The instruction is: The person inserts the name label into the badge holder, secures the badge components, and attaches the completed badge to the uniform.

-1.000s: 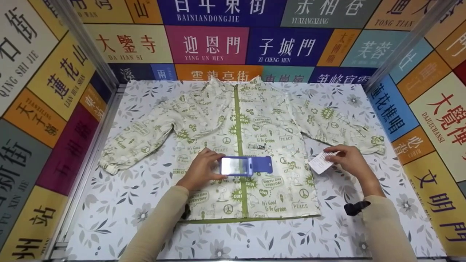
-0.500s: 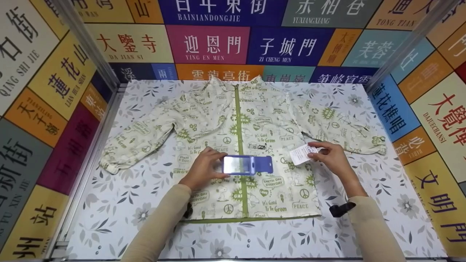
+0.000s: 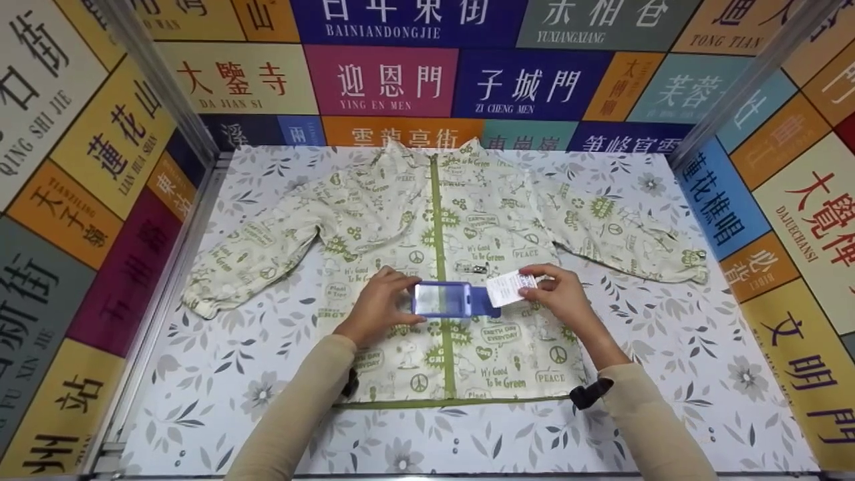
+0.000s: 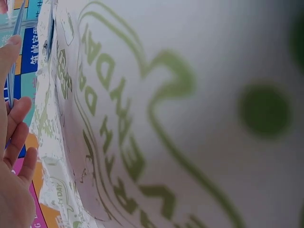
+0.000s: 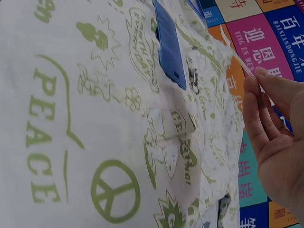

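In the head view my left hand (image 3: 375,306) pinches the left end of a blue card holder (image 3: 442,299) with a clear window, between thumb and fingers. A solid blue part of the holder (image 5: 170,50) extends from its right end. My right hand (image 3: 561,294) pinches a small white printed card (image 3: 507,289) by its right edge; the card overlaps this blue part in the head view. Edge-on, the card (image 5: 237,54) shows as a thin strip in the right wrist view. Beneath both hands lies a cream jacket (image 3: 374,227) with green print, spread flat with sleeves out.
A small metal clip (image 3: 479,268) lies on the jacket's front, just above the holder. The jacket rests on a table (image 3: 220,387) with a grey leaf pattern. Colourful panels with lettering (image 3: 394,83) stand along the back and both sides.
My right hand has moved left with the white card, from beside the jacket to the holder's right end. My left hand and the holder have shifted slightly right and up.
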`<state>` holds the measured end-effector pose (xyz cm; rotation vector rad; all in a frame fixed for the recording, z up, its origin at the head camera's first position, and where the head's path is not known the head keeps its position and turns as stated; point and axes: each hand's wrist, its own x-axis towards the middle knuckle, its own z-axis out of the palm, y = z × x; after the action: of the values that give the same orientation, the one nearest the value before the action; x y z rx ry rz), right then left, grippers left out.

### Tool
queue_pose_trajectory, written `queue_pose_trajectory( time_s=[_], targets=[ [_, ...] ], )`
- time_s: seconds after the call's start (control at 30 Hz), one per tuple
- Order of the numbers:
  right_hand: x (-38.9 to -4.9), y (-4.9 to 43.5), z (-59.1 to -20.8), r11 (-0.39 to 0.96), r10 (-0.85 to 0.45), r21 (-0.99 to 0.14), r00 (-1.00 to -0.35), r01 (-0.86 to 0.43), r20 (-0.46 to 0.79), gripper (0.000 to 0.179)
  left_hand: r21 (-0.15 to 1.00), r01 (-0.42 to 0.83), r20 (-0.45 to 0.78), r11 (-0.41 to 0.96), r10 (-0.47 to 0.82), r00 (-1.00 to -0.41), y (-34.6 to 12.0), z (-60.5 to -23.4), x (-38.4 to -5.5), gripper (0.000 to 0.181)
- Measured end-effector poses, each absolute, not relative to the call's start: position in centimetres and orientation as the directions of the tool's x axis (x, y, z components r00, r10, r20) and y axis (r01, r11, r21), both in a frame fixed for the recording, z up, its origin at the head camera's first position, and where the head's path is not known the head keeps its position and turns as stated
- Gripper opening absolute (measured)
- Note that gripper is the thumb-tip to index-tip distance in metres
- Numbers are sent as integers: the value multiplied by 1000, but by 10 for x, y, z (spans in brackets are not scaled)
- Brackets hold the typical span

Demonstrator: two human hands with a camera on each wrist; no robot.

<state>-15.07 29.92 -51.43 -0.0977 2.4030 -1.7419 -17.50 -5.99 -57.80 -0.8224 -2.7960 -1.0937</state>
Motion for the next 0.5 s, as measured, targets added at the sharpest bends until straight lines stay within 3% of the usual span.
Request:
queue_pose_trajectory(
  time_s=[0.3, 0.5],
  targets=[
    [-150, 271, -519, 254, -176, -965, -978, 62, -110, 42, 628, 482, 209, 612, 463, -861, -56, -576, -175, 77],
    [-148, 263, -519, 293, -170, -954, -979, 57, -111, 43, 604, 491, 214, 627, 466, -859, -56, -576, -175, 75]
  ],
)
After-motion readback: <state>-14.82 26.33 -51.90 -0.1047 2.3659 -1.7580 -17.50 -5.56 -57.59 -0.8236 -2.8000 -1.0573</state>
